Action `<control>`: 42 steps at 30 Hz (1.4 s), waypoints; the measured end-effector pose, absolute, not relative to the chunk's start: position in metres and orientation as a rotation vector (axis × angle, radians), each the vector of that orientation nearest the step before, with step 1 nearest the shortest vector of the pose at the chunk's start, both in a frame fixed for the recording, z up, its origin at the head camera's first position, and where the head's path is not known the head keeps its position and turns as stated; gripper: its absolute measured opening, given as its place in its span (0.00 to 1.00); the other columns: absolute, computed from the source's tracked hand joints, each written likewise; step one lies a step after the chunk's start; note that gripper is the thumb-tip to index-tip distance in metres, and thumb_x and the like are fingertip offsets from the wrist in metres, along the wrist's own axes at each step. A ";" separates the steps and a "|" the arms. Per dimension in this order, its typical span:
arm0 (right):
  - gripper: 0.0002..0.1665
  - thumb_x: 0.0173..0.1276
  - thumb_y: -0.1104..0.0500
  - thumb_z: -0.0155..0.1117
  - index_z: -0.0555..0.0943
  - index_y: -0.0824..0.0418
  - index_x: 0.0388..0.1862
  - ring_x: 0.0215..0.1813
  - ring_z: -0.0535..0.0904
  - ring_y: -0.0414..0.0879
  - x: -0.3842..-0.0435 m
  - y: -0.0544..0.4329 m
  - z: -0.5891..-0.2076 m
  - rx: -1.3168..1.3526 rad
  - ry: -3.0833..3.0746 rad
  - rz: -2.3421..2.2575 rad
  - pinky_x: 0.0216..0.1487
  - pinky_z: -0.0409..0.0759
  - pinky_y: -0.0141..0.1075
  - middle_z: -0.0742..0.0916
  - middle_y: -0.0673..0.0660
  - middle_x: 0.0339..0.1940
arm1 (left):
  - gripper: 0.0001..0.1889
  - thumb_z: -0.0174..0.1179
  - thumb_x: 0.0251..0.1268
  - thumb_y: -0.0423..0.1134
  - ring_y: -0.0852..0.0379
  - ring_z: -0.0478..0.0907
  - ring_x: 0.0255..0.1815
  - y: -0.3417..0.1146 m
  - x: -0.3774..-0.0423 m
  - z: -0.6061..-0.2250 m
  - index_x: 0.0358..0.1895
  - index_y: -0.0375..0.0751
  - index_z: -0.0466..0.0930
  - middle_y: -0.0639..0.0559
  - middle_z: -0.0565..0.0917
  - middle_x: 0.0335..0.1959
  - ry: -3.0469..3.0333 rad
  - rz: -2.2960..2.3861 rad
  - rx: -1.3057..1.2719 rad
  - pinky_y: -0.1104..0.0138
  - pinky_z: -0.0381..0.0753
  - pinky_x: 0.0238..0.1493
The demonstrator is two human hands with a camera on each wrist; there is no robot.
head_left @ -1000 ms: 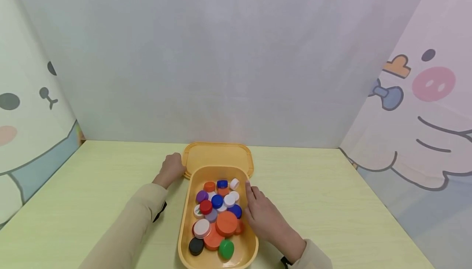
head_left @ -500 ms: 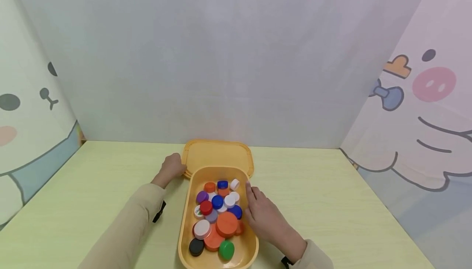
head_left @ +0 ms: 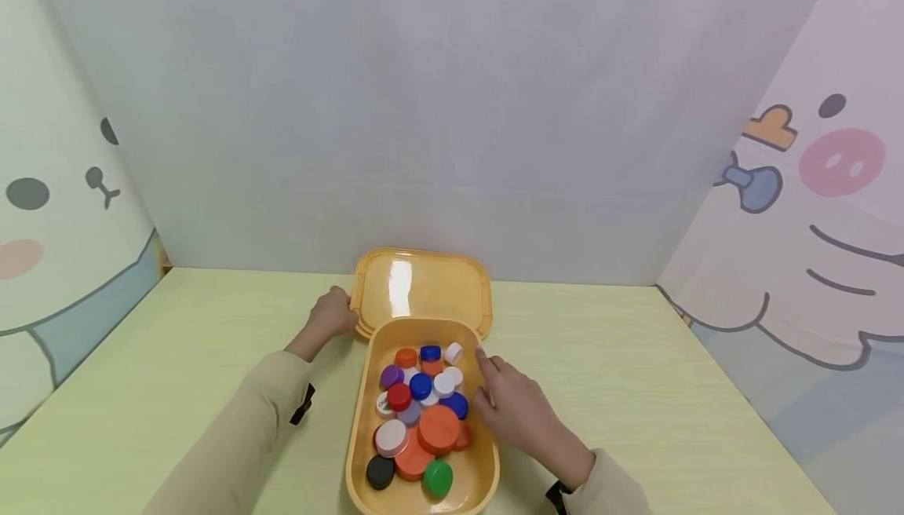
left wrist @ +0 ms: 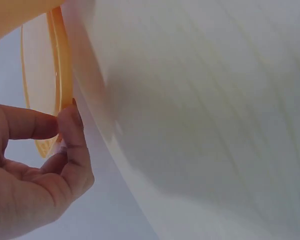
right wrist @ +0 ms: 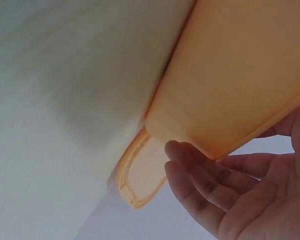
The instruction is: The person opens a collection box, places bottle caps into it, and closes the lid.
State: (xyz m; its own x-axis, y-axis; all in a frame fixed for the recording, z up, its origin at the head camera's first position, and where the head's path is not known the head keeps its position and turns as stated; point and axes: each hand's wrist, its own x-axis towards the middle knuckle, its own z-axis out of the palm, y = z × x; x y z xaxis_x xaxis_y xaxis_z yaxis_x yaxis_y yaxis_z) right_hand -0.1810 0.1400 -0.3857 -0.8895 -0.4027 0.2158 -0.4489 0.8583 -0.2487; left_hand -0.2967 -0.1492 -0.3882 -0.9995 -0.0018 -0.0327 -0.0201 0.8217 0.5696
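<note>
Behind a yellow plastic box (head_left: 475,477), its matching lid (head_left: 445,287) is tilted up at the far edge. My left hand (head_left: 330,312) pinches the lid's left edge between thumb and fingers, as the left wrist view shows on the lid's rim (left wrist: 64,75). Several bottle caps of many colours lie in the box, among them a large orange cap (head_left: 439,429), a green cap (head_left: 438,479) and a black cap (head_left: 380,472). At the box's right rim is my right hand (head_left: 519,409). Its fingers (right wrist: 197,192) lie loosely extended beside the outer wall (right wrist: 235,75).
A light wood-patterned tabletop (head_left: 636,389) surrounds the box. A pale cloth backdrop (head_left: 452,107) hangs behind it. Cartoon-printed cloth panels (head_left: 833,209) stand at both sides.
The lid's far edge has risen in my left hand, and its surface now catches a bright reflection. My right thumb and fingers have spread slightly at the box rim. The head view has shifted a little.
</note>
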 end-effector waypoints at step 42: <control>0.08 0.65 0.67 0.48 0.73 0.71 0.37 0.24 0.74 0.47 -0.306 0.172 -0.381 0.387 -2.673 0.933 0.24 0.71 0.33 0.81 0.63 0.28 | 0.14 0.51 0.53 0.30 0.52 0.71 0.23 -0.138 -0.284 -0.387 0.45 0.32 0.66 0.38 0.80 0.37 3.177 1.235 0.101 0.67 0.65 0.22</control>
